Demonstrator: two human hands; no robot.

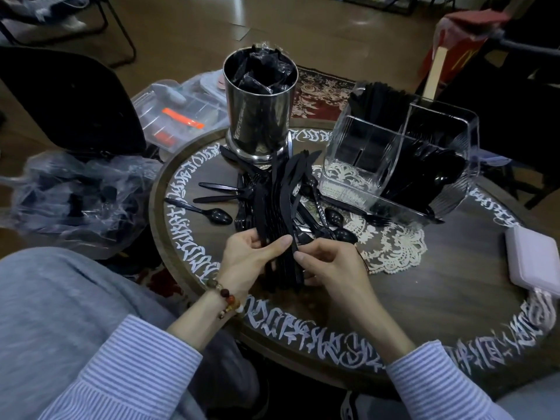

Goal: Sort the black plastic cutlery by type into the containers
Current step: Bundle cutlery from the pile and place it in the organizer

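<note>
Knives (280, 189) stand fanned in a bundle over the round table (424, 283), above loose spoons and forks, between the steel can (260, 110) and the clear caddy (394, 153). Squaring the handles first would probably ease dropping them in together. The left hand (251, 256) curls round the bundle; the right hand (327, 265) pinches its near edge.

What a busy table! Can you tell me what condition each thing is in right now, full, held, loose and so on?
Bundle of knives: upright, held in both hands.
Left hand: gripping the bundle.
Right hand: pinching one piece in the bundle.
Metal canister: upright, stuffed with wrapped black cutlery.
Clear divided holder: partly filled.
Loose spoon: lying flat on the table.
</note>
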